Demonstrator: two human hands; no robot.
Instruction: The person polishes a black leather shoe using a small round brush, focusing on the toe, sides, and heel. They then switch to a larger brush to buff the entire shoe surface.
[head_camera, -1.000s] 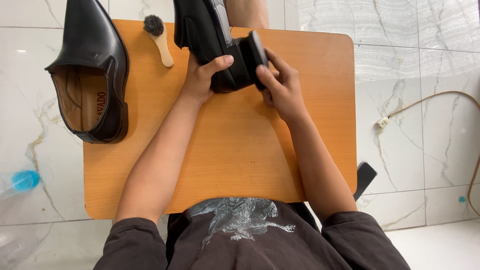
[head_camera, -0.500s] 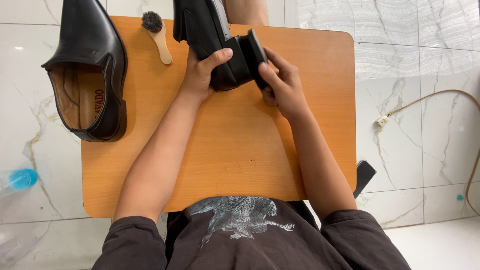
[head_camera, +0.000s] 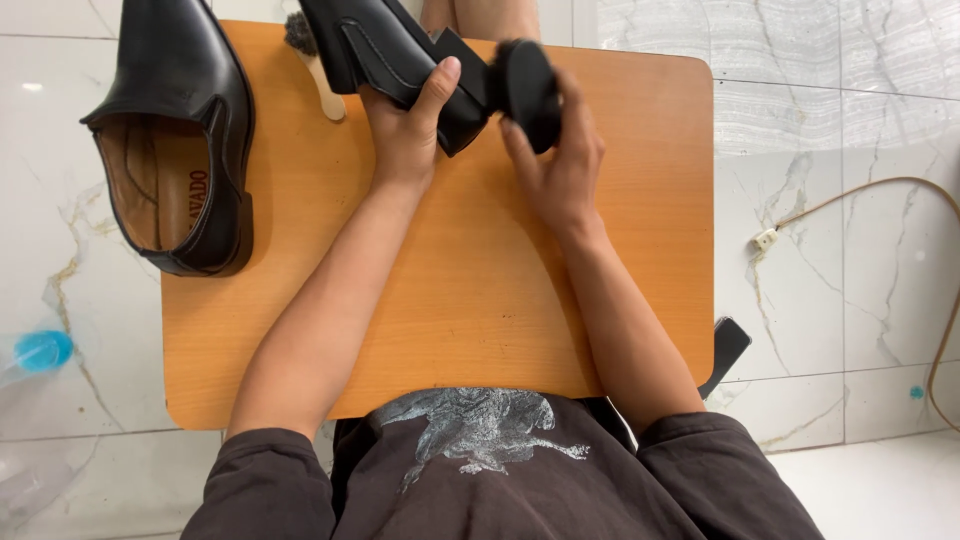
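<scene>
My left hand (head_camera: 408, 132) grips a black leather shoe (head_camera: 385, 48) by its heel end, holding it above the far part of a small orange wooden table (head_camera: 470, 300). My right hand (head_camera: 562, 160) holds a round black shoe brush (head_camera: 528, 88) pressed against the shoe's heel. A second black shoe (head_camera: 178, 130) lies on the table's left edge, its tan insole facing up.
A small wooden-handled brush (head_camera: 318, 70) lies on the table between the two shoes. White marble floor surrounds the table. A beige cable with a plug (head_camera: 850, 205) runs across the floor at right. A clear bottle with a blue cap (head_camera: 42, 352) lies at left.
The view has drawn closer. My right hand has slid the round brush slightly right along the shoe's heel; my left hand keeps its grip on the shoe.
</scene>
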